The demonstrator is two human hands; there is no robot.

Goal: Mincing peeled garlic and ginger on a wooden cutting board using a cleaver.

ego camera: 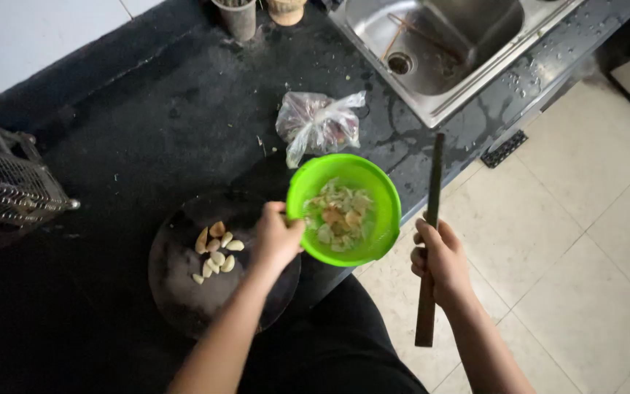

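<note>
My left hand (277, 237) grips the rim of a bright green plastic bowl (373, 182) and holds it tilted above the counter edge. Garlic skins and scraps lie inside the bowl. My right hand (439, 259) is closed around a long dark knife (432, 197), its blade edge-on and pointing away from me, over the floor beside the counter. Several peeled garlic cloves (216, 252) lie in a small heap on a round dark chopping board (184, 292) just left of my left hand.
A black stone counter (147, 109) holds a knotted plastic bag (319, 120), a wire rack (5, 190) at the left and two cups (242, 18) at the back. A steel sink (439, 44) sits at the top right. Pale tiled floor (585, 255) lies to the right.
</note>
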